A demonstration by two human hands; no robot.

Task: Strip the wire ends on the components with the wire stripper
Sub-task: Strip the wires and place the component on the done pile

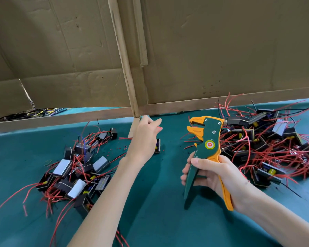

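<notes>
We are between strips. Our right hand [212, 173] grips the handles of the wire stripper [206, 139], which stands upright at centre right with its mouth parted and empty. Our left hand [144, 139] reaches over a lone component [157, 145] on the green mat [159, 211] at centre frame. A red wire tip [160, 128] shows by its fingertips, but we cannot tell whether they pinch it. One heap of components [78, 172] lies at lower left, another heap [268, 139] at the right. Next, we judge, the left must feed a wire end squarely into the stripper's mouth before we squeeze.
</notes>
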